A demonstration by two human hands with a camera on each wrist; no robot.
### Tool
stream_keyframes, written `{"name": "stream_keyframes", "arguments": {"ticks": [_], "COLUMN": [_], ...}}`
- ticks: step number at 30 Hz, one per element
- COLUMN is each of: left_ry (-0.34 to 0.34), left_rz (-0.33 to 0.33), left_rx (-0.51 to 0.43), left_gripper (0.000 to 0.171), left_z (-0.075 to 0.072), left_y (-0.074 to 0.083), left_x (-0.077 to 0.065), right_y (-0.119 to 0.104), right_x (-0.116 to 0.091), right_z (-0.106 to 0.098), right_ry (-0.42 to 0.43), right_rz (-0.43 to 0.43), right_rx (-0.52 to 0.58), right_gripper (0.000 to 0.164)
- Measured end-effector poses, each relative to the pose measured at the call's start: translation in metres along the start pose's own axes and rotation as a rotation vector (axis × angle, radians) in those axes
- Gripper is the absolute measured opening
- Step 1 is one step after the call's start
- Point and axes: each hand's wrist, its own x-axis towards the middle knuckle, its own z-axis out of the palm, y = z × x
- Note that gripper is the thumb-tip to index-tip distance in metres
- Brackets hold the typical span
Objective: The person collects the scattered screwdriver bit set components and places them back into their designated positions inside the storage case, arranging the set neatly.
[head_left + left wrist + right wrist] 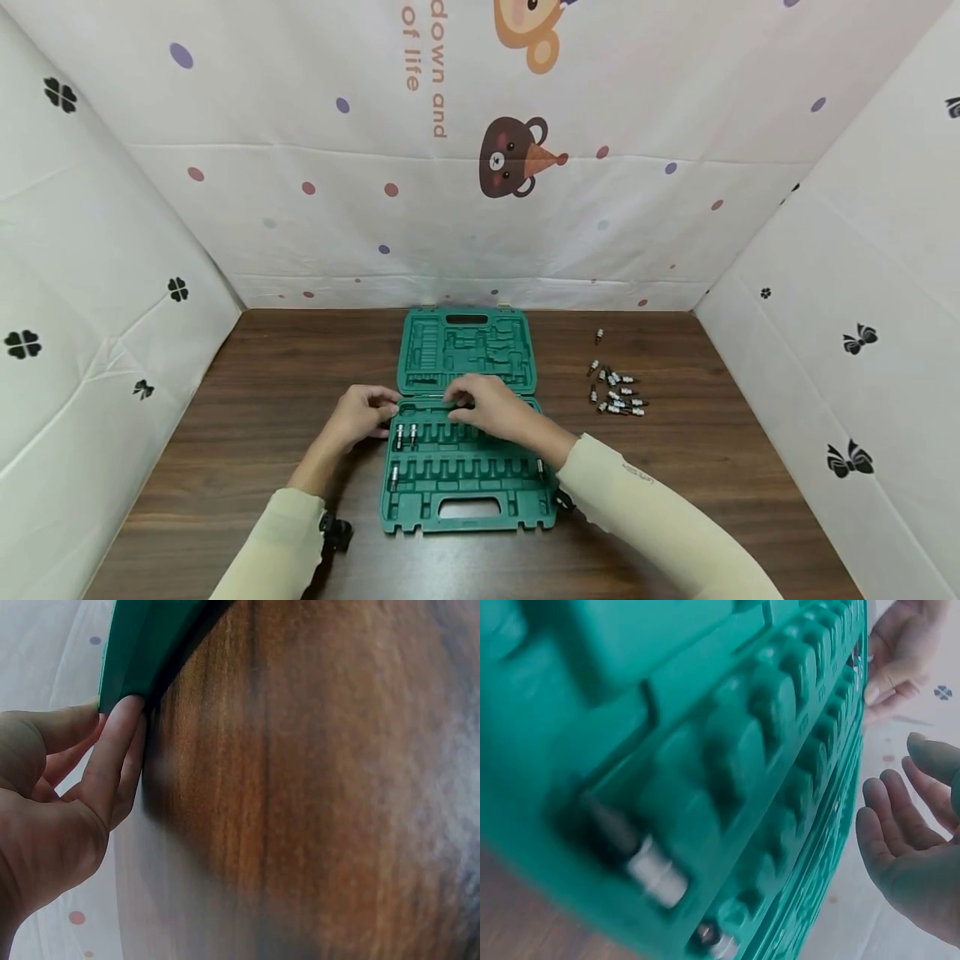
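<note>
Pale sleeves (660,521) reach in from the near edge, with a small dark wrist camera (337,533) at the left cuff, over a brown desk (300,358). Between the arms, the green case (450,486) lies opened flat, its lid (467,385) folded back toward the patterned backdrop (450,225), which leaves the moulded slots facing up and within reach of both hands. Several bit sockets (413,435) already sit in slots near the left side, and more at the right end; the shaped recesses presumably keep each one from rolling. Loose bit sockets (617,406) lie scattered on the desk to the right of the case, probably kept there for easy picking by the nearer arm. The left hand (358,413) pinches the case's far left corner of the slotted half, thumb and fingers closed on its edge, seemingly to steady it. The right hand (489,407) hovers above the far slots, thumb apart from loosely bent fingers, with nothing visible between them; whether a fingertip touches the case cannot be told.
</note>
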Motion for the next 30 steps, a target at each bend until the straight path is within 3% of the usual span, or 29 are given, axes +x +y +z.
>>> {"name": "stream_keyframes", "arguments": {"ticks": [10,24,30], "left_ry": [0.005,0.014,0.008], "left_rz": [-0.015,-0.026,-0.018], "left_rx": [-0.004,0.000,0.007], "left_gripper": [0.023,0.023,0.023], "left_z": [0.001,0.002,0.002], "left_y": [-0.001,0.002,0.000], "left_x": [0.001,0.001,0.001], "right_y": [0.017,0.050,0.065], "right_x": [-0.025,-0.057,-0.068], "right_z": [-0.018,-0.048,-0.056], "right_ry": [0.083,0.240,0.268], "right_rz": [0.013,0.130,0.147], "right_rx": [0.082,0.138,0.136], "right_gripper": [0.031,0.032,0.031]}}
